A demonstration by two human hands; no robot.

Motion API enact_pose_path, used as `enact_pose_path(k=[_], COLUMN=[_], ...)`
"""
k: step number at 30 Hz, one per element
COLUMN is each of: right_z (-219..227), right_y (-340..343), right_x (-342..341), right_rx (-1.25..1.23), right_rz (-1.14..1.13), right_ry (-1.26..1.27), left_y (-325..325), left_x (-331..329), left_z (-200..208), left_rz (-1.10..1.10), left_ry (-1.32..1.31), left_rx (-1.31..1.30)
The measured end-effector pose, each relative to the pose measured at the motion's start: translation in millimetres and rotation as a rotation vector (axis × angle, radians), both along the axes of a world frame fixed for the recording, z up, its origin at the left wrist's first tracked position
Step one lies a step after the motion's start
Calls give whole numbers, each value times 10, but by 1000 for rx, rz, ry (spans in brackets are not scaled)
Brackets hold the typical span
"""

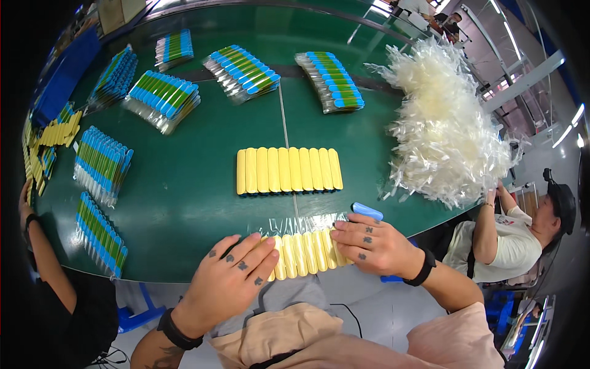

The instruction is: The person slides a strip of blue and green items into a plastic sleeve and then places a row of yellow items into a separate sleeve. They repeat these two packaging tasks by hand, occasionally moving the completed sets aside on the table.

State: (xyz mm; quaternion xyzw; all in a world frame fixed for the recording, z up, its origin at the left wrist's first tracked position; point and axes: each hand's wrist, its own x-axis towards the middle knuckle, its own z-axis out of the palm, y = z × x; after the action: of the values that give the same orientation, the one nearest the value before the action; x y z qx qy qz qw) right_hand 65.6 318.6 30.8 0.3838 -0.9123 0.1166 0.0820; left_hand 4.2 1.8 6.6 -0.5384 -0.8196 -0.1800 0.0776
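Observation:
A side-by-side row of yellow round-ended strips [305, 253] lies at the table's near edge, with clear plastic sleeve ends [307, 225] along its far side. My left hand [230, 280] closes over the row's left end, fingers bent and the thumb side hidden. Around the right end, my right hand [380, 247] is closed too, fingertips on the last strips. One blue round-ended piece [367, 211] rests just beyond my right fingers; whether they touch it I cannot tell. Farther in, a second block of yellow strips [289, 170] sits on the green table [203, 184], blue showing beneath its near edge.
Stacks of sleeved blue-and-green strips [241, 72] stand along the far and left sides. A big heap of clear plastic sleeves [442, 129] fills the right side, with a co-worker [510, 227] beside it. Another person's arm [52, 261] reaches in at left, near yellow strips [61, 130].

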Motion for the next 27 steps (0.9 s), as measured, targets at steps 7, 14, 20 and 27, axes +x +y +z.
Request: enact_pose_path(k=[7,14,20,27], right_z=[119,-86,251,345], right_y=[120,161,-208,-704], right_x=[-8,-28,-323,-753], right_rx=[-178,-19,136,249], right_rz=[-260,-544,-219,-10], right_ry=[-96,127,-106,-266], left_y=[-200,-297,-210,-222], left_x=[-6,-120,-168,-174], left_z=[30,-81,-85,-103], left_rz=[64,206,327,415], left_ry=[-142,-282,-567,-829], left_rx=[86,530,579,797])
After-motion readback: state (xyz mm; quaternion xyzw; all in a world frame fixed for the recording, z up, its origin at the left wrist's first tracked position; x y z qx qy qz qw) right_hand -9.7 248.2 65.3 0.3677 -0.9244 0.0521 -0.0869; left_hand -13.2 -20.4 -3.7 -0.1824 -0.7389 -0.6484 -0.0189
